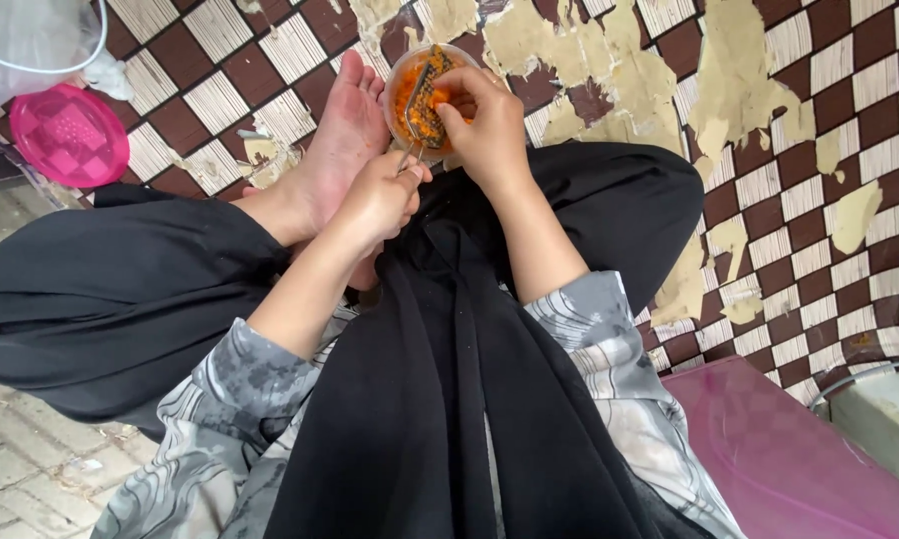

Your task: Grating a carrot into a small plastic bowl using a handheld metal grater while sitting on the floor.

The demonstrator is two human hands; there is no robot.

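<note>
You sat on the floor w/ legs folded under black cloth, and both hands worked at a small clear bowl [402, 75] set on the brown-and-white checked mat [849, 170] just past your bare foot [342, 140]. The bowl held orange shreds, prob. grated carrot, though I couldn't tell for sure. A small metal grater [427, 98] stood tilted in the bowl, its face coated w/ orange bits. Your left hand [382, 200] was closed around the grater's thin handle at the bottom end, fingers curled tight, thumb on top, resting just beside the foot. Your right hand [487, 125] was bent over the bowl's right rim, fingers pinched together on a small orange piece pressed against the grater; how much of the piece was left I couldn't tell, fingers hid it. So both hands were closed, neither flat or spread. The mat was badly worn, w/ big pale patches where the pattern had peeled off, esp. above and right of the bowl. At far left a pink plastic lid or strainer [68, 135] lay on the mat, well apart from the bowl, w/ a clear plastic bag [20, 45] above it at the top-left corner. At bottom right a pink-purple flat surface [789, 459] sat near your right knee, and a pale box edge [884, 419] showed beside it. Grey patterned sleeves covered both upper arms.
</note>
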